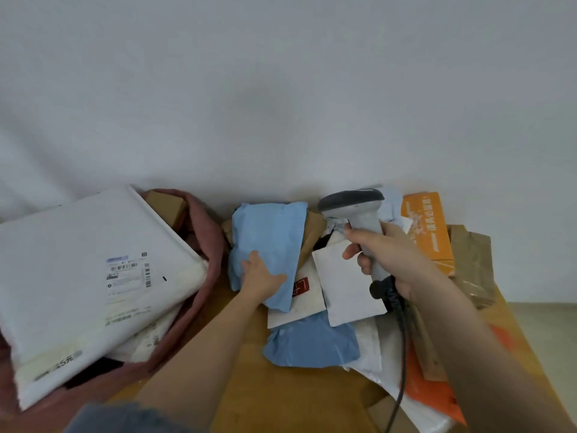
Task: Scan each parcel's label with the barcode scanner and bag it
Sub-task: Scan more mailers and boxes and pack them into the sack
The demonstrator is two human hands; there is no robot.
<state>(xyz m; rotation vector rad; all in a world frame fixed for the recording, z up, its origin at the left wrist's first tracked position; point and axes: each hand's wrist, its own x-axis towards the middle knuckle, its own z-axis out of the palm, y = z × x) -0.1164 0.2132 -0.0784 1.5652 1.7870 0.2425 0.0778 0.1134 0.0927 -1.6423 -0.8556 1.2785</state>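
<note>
My right hand (387, 254) grips the handle of a grey barcode scanner (356, 207), its head pointing left above the parcel pile. My left hand (257, 273) holds the lower edge of a light blue soft parcel (268, 242) that lies on top of the pile. Under it lie a white parcel with a red mark (301, 295), a white envelope (346, 285) and a second blue parcel (312, 342). At the left, a pink bag (206, 245) holds a large white parcel with a barcode label (93, 270).
A wooden table (296, 398) carries the pile. An orange box (427, 226) and brown paper parcels (471, 264) lie at the right. The scanner's black cable (402, 354) hangs down over white and orange mailers. A white wall stands behind.
</note>
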